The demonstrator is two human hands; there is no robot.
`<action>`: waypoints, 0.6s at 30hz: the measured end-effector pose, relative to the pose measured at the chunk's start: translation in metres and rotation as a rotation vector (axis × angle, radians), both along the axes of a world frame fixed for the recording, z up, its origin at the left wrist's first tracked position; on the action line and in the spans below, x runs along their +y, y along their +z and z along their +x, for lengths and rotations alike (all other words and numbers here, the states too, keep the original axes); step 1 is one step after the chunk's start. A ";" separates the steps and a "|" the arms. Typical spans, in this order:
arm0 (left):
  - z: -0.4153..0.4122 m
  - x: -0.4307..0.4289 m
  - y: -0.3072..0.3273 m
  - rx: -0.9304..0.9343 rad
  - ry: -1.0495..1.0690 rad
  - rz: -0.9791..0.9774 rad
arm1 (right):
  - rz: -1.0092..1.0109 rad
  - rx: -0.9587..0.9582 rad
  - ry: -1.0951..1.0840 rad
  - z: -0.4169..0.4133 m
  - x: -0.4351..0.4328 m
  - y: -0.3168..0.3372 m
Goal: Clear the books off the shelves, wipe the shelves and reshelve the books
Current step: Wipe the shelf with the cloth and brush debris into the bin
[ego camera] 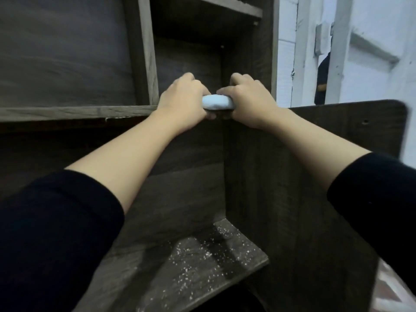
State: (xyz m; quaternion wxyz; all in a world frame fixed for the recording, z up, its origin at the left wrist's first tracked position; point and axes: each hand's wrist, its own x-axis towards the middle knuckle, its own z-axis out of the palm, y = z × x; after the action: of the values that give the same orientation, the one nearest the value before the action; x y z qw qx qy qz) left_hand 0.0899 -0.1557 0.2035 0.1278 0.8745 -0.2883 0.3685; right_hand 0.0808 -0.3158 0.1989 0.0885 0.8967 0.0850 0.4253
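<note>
Left hand [182,97] and right hand [249,100] both gripping rolled pale-blue cloth [218,102] above dark wooden shelf [78,112].

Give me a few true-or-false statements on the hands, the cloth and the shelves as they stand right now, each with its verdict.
1. The left hand and the right hand both grip the pale blue cloth. True.
2. Books fill the compartment behind the hands. False: no book shows on any shelf in view.
3. White specks lie scattered on the lower shelf. True.
4. The cloth lies spread flat on that lower shelf. False: it is bunched between the two hands, up by the front edge of a higher shelf.
</note>
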 end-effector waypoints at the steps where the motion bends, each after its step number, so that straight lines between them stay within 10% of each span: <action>1: -0.002 0.001 -0.002 -0.038 -0.025 -0.016 | -0.014 -0.002 0.013 -0.003 0.000 0.000; 10: -0.053 0.014 -0.018 -0.247 0.044 0.084 | 0.021 -0.013 0.037 -0.069 0.009 -0.015; 18: -0.106 0.040 -0.082 -0.036 -0.011 0.169 | 0.081 0.191 0.017 -0.132 0.034 -0.085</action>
State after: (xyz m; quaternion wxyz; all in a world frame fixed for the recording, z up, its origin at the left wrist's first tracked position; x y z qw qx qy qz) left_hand -0.0165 -0.1154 0.1216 0.0505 0.8738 -0.3254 0.3577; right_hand -0.0515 -0.2821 0.1139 0.0401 0.9352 0.0836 0.3418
